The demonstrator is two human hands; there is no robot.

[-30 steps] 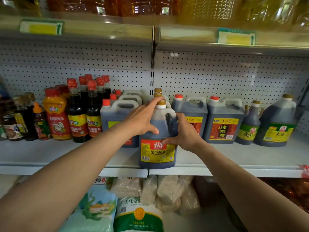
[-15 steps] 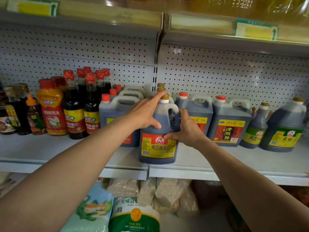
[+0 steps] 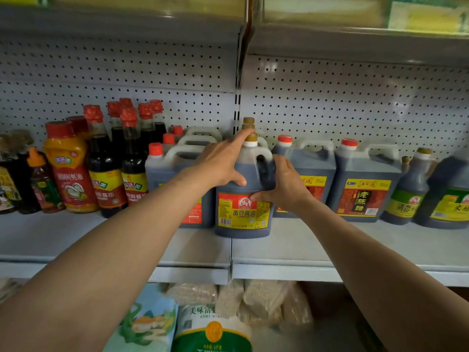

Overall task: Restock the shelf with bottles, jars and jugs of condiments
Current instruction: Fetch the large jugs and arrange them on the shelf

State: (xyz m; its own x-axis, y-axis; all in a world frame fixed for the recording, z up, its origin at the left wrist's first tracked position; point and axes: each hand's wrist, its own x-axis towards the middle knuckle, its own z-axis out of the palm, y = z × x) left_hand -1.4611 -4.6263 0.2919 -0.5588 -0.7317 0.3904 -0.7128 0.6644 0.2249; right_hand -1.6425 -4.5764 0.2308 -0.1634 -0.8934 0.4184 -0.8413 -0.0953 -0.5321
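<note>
A dark soy sauce jug (image 3: pixel 243 219) with a gold cap and a red and yellow label stands on the grey shelf (image 3: pixel 291 252), in front of two like jugs. My left hand (image 3: pixel 220 165) grips its left shoulder, thumb on the front and a finger up by the cap. On the jug's right side, by the handle, my right hand (image 3: pixel 284 185) holds it with the thumb on the label.
Red-capped jugs (image 3: pixel 162 174) and tall dark bottles (image 3: pixel 104 174) stand to the left, with an orange oyster sauce bottle (image 3: pixel 68 171). Vinegar jugs (image 3: pixel 363 184) and round jugs (image 3: pixel 446 196) line the right. Bags (image 3: pixel 213 329) lie on the level below. Another shelf hangs above.
The jug has slid back from the shelf's front edge toward the row behind it, with both hands still holding it. The view has tilted slightly downward.
</note>
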